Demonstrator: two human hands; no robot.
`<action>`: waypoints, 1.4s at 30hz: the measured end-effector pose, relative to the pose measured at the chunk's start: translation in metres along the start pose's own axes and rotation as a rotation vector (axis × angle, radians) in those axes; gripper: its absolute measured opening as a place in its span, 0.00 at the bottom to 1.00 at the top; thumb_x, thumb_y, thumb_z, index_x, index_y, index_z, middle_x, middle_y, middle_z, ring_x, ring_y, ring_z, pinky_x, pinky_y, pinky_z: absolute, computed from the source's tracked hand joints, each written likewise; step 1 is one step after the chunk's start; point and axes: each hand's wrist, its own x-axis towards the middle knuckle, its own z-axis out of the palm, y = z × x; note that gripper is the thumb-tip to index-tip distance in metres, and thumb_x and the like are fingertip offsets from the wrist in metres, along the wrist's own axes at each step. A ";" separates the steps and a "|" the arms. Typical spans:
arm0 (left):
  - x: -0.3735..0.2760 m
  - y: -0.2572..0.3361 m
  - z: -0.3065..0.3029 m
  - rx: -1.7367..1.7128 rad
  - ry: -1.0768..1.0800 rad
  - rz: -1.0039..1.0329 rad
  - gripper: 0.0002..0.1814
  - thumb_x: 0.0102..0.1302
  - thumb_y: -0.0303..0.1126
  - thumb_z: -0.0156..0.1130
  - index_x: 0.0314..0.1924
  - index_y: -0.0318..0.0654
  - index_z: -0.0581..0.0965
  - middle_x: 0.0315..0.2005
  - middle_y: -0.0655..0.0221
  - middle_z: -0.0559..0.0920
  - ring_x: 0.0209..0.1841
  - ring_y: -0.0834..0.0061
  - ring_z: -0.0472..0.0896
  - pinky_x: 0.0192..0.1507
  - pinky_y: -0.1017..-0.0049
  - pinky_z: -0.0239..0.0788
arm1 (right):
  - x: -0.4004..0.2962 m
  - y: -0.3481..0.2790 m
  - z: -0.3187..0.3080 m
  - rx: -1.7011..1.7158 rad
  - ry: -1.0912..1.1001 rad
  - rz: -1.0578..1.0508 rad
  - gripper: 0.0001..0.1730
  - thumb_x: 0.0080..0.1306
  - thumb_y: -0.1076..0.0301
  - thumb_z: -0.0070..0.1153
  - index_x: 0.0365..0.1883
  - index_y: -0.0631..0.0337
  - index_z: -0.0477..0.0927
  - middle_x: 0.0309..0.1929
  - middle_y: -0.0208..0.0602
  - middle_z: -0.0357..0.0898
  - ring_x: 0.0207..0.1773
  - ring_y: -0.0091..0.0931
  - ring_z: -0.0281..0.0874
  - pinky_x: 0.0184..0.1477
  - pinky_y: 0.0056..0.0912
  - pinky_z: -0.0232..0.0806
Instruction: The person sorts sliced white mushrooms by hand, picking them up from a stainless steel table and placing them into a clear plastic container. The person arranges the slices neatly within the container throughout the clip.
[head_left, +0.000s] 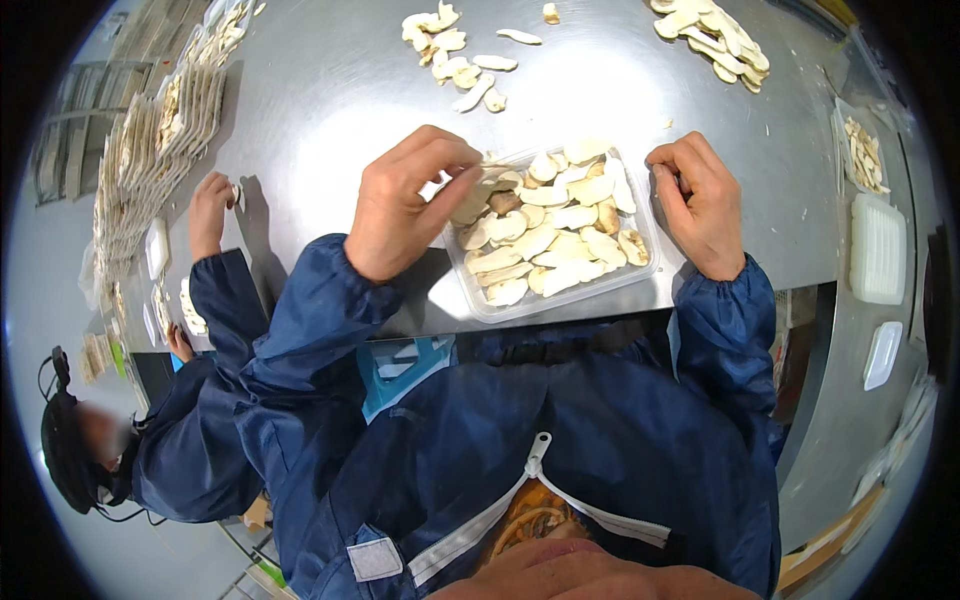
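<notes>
A clear plastic tray (555, 296) stands at the near edge of a steel table (330, 112), with pale dried mushroom slices (574, 217) spread over its bottom. Over its upper left corner is my left hand (416, 199), thumb and fingers drawn together around a slice that is partly hidden and blurred. To the right of the tray my right hand (697, 199) rests by the table top with its fingers curled; whether anything is inside them cannot be seen. Loose slices (457, 64) lie beyond the tray, and a larger pile of slices (712, 37) lies at the far right.
A co-worker's hand (210, 210) holds a slice at the left. Stacked filled trays (150, 142) stand beyond it. On the right side are a tray of slices (865, 154), stacked white trays (877, 247) and a small white tray (883, 356).
</notes>
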 end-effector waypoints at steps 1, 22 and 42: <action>-0.002 -0.002 0.005 -0.018 -0.005 0.020 0.04 0.61 0.19 0.66 0.36 0.31 0.80 0.34 0.63 0.82 0.35 0.70 0.82 0.36 0.75 0.76 | 0.000 0.000 0.000 0.000 0.000 -0.001 0.03 0.62 0.78 0.54 0.33 0.64 0.79 0.30 0.38 0.74 0.28 0.32 0.73 0.31 0.32 0.65; -0.010 -0.012 0.013 0.044 -0.046 0.145 0.06 0.60 0.24 0.68 0.37 0.32 0.80 0.37 0.60 0.80 0.39 0.62 0.80 0.40 0.70 0.74 | 0.000 0.001 0.001 -0.027 -0.006 -0.019 0.03 0.62 0.79 0.54 0.33 0.65 0.79 0.30 0.37 0.74 0.28 0.31 0.73 0.31 0.33 0.65; 0.107 -0.081 0.018 0.431 -0.153 0.072 0.06 0.65 0.28 0.65 0.41 0.36 0.83 0.36 0.63 0.81 0.35 0.66 0.78 0.40 0.71 0.73 | -0.002 0.006 0.001 -0.006 0.013 -0.023 0.03 0.62 0.79 0.55 0.32 0.64 0.79 0.29 0.36 0.74 0.27 0.30 0.73 0.31 0.32 0.65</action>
